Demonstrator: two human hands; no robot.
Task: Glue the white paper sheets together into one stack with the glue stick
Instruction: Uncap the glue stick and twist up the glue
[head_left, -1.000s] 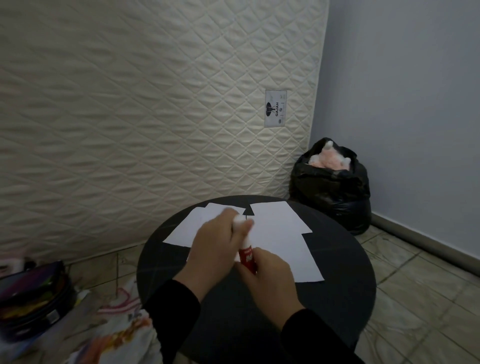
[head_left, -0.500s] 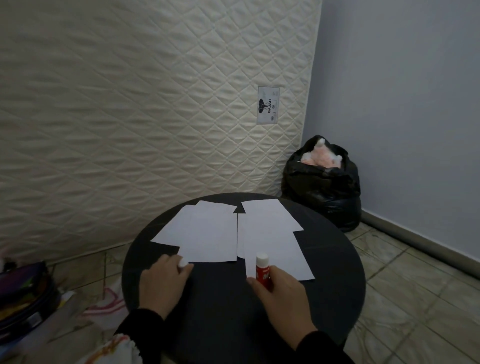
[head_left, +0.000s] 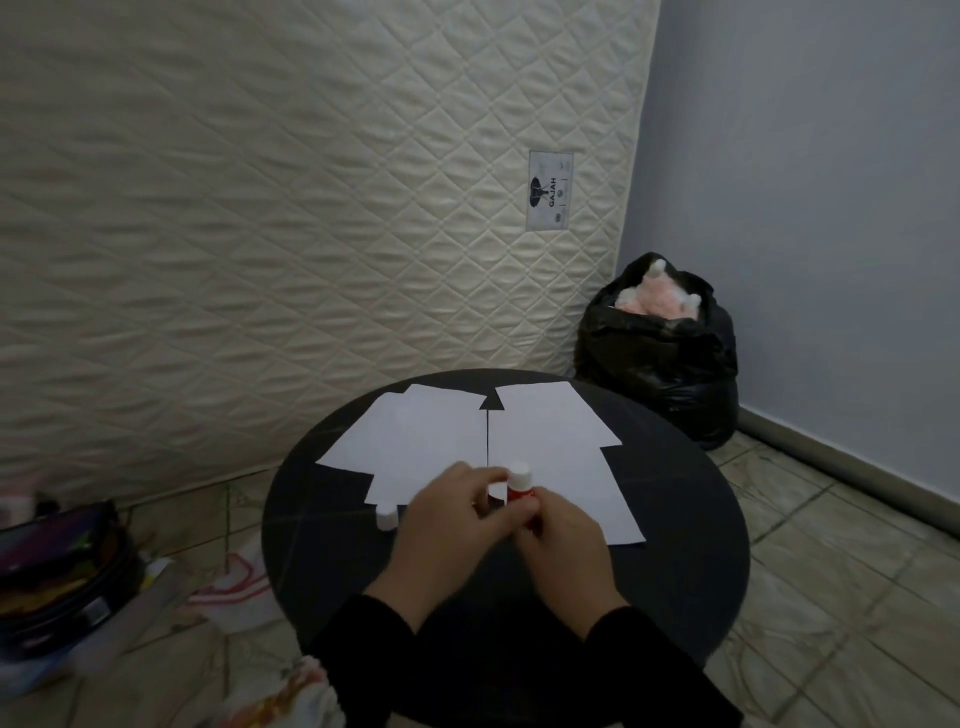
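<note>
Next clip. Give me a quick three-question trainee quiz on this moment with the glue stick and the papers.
1. True or false: the white cap is on the glue stick.
2. Which hand grips the glue stick's red body? A) left hand B) right hand C) neither
3. Fill in: the paper sheets lie spread on the round black ____.

Key
1. False: it stands on the table by the near left sheet's edge, apart from the stick.
2. B; the left hand's fingers only meet the stick from the left side.
3. table; no single stack yet.
</note>
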